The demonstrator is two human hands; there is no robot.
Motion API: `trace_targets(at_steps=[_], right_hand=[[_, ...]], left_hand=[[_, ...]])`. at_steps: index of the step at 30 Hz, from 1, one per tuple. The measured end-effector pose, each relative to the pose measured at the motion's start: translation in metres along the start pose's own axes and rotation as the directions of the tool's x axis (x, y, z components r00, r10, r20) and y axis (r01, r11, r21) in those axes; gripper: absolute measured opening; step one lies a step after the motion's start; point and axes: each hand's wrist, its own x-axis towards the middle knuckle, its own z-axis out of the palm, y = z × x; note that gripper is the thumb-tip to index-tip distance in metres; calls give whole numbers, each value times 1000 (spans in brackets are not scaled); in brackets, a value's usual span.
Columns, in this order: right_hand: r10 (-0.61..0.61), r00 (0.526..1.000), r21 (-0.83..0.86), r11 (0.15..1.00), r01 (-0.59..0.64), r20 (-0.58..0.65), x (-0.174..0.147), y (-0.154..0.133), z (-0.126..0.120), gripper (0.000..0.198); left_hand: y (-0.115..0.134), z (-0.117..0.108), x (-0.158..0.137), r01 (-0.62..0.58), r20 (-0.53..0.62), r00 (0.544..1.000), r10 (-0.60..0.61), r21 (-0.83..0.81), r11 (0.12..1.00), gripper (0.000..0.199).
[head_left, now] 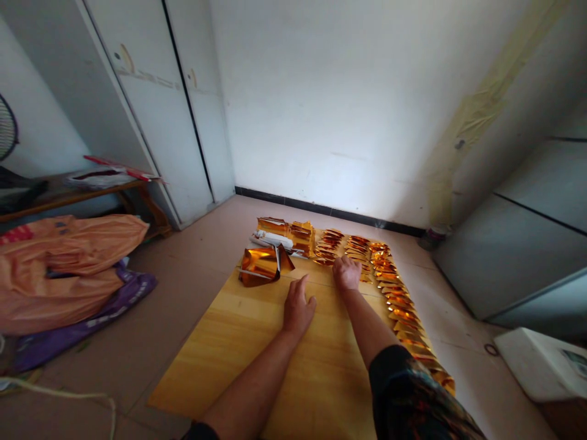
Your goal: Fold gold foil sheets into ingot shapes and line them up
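My left hand (299,307) hovers over or rests on the wooden board (238,342), thumb and fingers apart, with nothing in it. My right hand (347,273) is closed, its fingers curled down at the near end of a row of folded gold foil pieces (329,246); whatever it grips is hidden under the hand. Another short row of folded foil (358,245) lies just beyond it. Left of my hands sits a loose stack of gold foil sheets (260,266), with some edges sticking up.
A long row of folded foil (403,311) runs down the board's right edge. A white roll-like packet (274,239) and more foil sheets (301,235) lie at the back. Orange sacking (68,269) is on the left floor, a white box (541,363) on the right.
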Motion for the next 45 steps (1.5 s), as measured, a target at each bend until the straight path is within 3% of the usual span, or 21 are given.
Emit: trace_targets(at_steps=[26,40,45], right_hand=[[87,994,-6,996,-87,67,15,-4,15,21],[76,995,14,997,-77,63,9,-10,5,17],[54,998,64,996,-56,34,-5,-16,-11,16]], left_hand=[[5,-3,-3,13,43,999,-14,3,1000,58],[2,-1,-2,21,36,999,-22,19,1000,60],[-4,3,0,-18,-4,1000,18,0,1000,57]])
